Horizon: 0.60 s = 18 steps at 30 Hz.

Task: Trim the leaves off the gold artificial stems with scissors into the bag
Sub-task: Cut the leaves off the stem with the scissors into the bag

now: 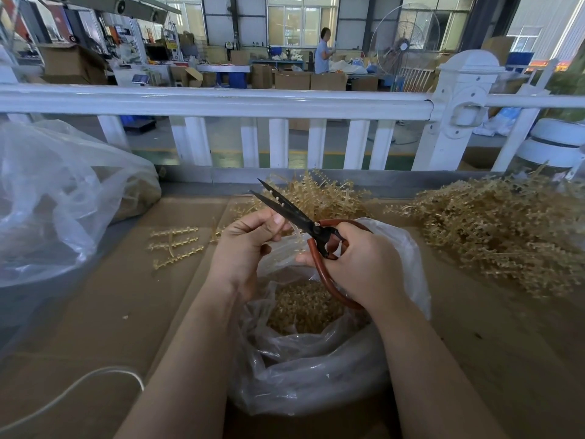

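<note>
Pinching a thin gold plastic stem (pixel 296 236), the left hand (pixel 250 245) steadies it over the clear plastic bag (pixel 316 375). The right hand (pixel 364 264) grips red-handled black scissors (pixel 304 221), blades apart. The stem looks light and bendy; best pinched near the cut.

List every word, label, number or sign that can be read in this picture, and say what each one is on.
None can be read.
Yellow sign on the far wall: too small to read.
Posters on the back left wall: print blurred.
Cardboard boxes behind the white railing: no readable marking.
Scissors, clear bag and gold stems: no text visible.
</note>
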Each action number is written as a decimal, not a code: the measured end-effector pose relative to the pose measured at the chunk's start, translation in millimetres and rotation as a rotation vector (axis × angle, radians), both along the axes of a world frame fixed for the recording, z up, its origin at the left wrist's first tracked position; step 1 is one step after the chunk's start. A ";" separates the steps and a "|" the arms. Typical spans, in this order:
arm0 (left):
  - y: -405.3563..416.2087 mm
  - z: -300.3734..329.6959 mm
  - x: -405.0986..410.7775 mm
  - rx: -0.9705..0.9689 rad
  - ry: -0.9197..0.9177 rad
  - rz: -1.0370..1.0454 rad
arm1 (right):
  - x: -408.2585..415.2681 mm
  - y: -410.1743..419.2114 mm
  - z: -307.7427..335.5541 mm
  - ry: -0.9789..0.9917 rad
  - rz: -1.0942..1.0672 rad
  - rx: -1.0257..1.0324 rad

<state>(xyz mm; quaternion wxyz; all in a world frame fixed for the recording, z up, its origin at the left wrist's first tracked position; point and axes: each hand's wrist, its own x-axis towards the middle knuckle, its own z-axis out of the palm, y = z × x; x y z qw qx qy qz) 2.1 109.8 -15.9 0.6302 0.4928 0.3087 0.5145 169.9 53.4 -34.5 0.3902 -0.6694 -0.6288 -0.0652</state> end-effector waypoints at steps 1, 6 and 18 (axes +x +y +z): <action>0.1 0.3 -0.7 0.003 0.004 0.002 | 0.0 0.0 -0.4 0.000 0.000 0.006; 0.0 2.6 -2.1 0.011 0.023 0.014 | 1.3 1.9 -2.6 0.004 -0.004 -0.004; 5.2 1.3 -8.5 -0.023 -0.158 0.025 | 2.0 0.6 -5.1 0.010 0.044 0.005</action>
